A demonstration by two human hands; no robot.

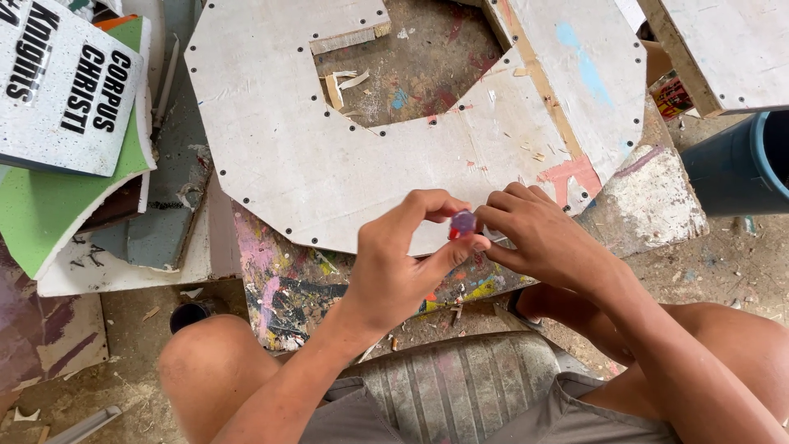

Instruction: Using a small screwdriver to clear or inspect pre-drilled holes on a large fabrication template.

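White board [329, 156] ahead lies flat; blue bin [740, 164] blocks right.

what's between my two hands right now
In the head view, a small purple-capped object with a red part sits between them, pinched by the left hand from one side and the right hand from the other, above the white cut board.

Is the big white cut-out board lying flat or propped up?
Flat. The white board lies face-up on the paint-spattered table, whose top shows through its cut-out. Both hands, left and right, hold a small purple object above its near edge.
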